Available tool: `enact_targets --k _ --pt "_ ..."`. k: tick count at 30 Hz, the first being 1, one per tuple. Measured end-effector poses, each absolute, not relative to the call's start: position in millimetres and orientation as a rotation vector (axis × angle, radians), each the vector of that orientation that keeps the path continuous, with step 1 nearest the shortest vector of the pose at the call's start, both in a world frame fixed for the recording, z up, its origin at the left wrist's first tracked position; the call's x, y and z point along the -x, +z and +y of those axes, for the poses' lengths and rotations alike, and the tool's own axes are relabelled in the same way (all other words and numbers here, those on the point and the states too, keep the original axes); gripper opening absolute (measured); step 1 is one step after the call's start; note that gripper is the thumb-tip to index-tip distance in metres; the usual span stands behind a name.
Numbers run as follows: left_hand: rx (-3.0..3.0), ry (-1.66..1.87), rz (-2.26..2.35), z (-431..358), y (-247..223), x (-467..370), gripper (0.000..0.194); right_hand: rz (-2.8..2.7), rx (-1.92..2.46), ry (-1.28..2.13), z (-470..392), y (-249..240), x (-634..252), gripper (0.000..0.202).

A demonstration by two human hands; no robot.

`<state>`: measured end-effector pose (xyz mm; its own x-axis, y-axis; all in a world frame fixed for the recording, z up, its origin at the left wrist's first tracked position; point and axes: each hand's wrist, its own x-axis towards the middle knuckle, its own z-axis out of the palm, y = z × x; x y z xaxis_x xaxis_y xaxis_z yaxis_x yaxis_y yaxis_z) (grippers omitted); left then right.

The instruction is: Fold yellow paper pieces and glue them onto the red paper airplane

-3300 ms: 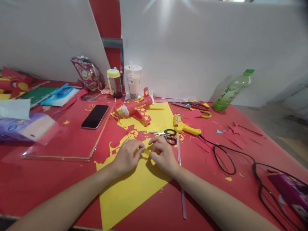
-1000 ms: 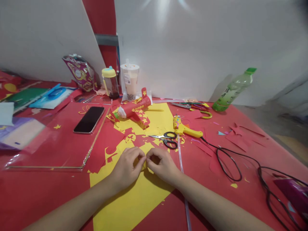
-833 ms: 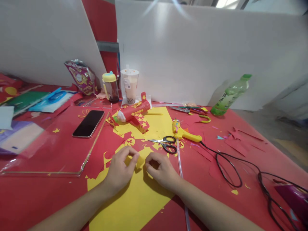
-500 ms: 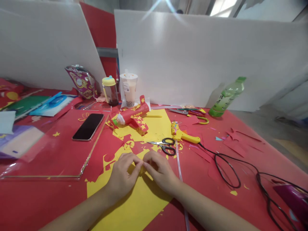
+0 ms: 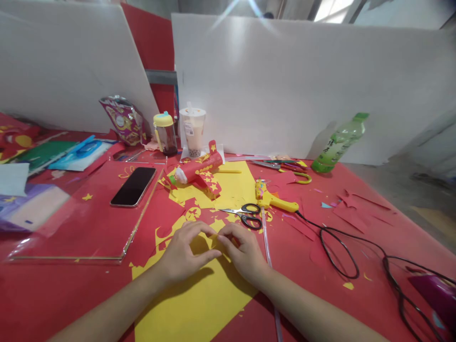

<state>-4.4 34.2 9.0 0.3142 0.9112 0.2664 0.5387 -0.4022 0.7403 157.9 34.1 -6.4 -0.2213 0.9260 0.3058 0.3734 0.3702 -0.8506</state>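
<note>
Above the yellow sheet [image 5: 185, 313], toward the near edge of the bench [image 5: 53, 294], the right hand [image 5: 245, 251] has its fingers closed on what looks like a small yellow paper piece [image 5: 213, 241]; the left hand [image 5: 183, 251] curves around it, thumb and forefinger parted.

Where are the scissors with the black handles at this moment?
In the head view, the black-handled scissors lie just right of centre, beyond the right hand and close to the left of the yellow glue gun.
</note>
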Motion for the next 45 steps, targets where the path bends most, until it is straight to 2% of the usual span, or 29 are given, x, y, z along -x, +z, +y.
enact_targets --k 5,8,11,14,19,23,28,33,39,45 --pt "-2.113 0.986 1.404 31.1 4.5 -0.3 0.003 -1.626 1.143 0.988 35.3 -11.3 -157.3 0.005" --pt "-2.115 1.075 1.504 33.3 3.7 1.4 0.003 -1.523 1.179 1.112 35.1 -13.5 -156.4 0.012" --pt "-2.136 1.157 1.566 34.9 3.1 2.5 0.004 -1.646 1.192 1.19 34.3 -11.1 -156.8 0.017" --pt "-2.3 1.172 1.44 33.6 2.9 2.6 0.004 -1.757 1.124 1.233 33.9 -6.8 -158.9 0.018" --pt "-2.587 0.975 1.183 28.3 3.6 3.5 0.014 -1.852 1.086 1.176 34.6 -5.6 -162.1 0.026" --pt "-2.63 0.914 1.143 27.2 4.0 3.5 0.014 -1.845 1.064 1.156 35.4 -8.4 -160.5 0.018" --pt "-2.49 0.903 1.141 28.4 2.9 1.8 0.017 -1.762 1.173 1.066 36.3 -13.0 -158.5 0.014" --pt "-2.234 0.913 1.267 30.1 3.1 0.9 0.004 -1.776 1.179 1.1 35.6 -11.0 -157.7 0.012" --pt "-2.169 0.681 1.264 28.3 8.3 -0.6 0.018 -1.873 1.166 1.048 33.2 -2.9 -156.5 0.016" --pt "-2.079 0.645 1.29 27.5 8.3 -0.3 0.022 -1.888 1.185 1.016 33.0 -2.5 -156.9 0.017"
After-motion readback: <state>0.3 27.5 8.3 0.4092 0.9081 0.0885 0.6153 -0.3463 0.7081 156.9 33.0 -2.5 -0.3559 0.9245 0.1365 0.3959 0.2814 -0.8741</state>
